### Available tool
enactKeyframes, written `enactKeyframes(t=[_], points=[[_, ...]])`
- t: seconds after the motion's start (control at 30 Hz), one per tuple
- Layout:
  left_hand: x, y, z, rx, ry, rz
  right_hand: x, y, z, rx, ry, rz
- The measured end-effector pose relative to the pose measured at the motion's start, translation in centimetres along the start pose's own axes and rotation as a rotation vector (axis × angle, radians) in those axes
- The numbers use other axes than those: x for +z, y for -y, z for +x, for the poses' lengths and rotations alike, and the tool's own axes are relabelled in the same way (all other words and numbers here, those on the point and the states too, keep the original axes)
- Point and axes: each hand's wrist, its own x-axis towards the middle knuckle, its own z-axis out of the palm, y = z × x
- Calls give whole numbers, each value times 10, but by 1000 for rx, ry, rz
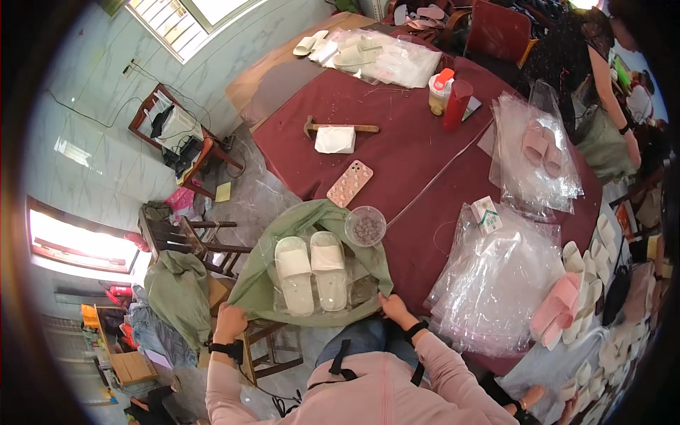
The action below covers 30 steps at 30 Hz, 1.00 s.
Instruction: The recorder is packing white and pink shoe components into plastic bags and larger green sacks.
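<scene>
- The left hand [230, 320] grips the near left edge of a green sack [273, 241].
- The right hand [394, 309] grips its near right edge, holding the mouth open.
- A bagged pair of white slippers [312, 273] lies inside the sack.
- A small round container [365, 227] sits at the sack's far edge, on the dark red table [411, 156].
- A pile of clear plastic bags [496, 283] lies to the right.

White slippers in green sack [312, 273] at 6 o'clock: two. Pink slippers in bag [542, 149] at 2 o'clock: two. Hammer [340, 128]: one. Red bottle [457, 104]: one.
</scene>
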Motion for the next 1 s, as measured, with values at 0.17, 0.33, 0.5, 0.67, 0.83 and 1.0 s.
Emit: enactKeyframes(t=[0.17, 0.33, 0.5, 0.67, 0.83, 1.0], points=[[-17, -20, 33, -40, 154, 7, -32, 29, -15, 218, -6, 161], [-39, -112, 97, 450, 64, -55, -32, 32, -18, 59, -101, -228], [40, -257, 155, 520, 32, -633, -38, 51, -30, -5, -90, -464], [73, -309, 163, 326, -107, -664, -86, 153, -28, -62, -380, -336], [72, -330, 166, 366, -47, -768, -73, 226, 35, -290, -561, -753], [70, -328, 175, 496, -119, -728, -73, 230, 76, -247, -435, -859]])
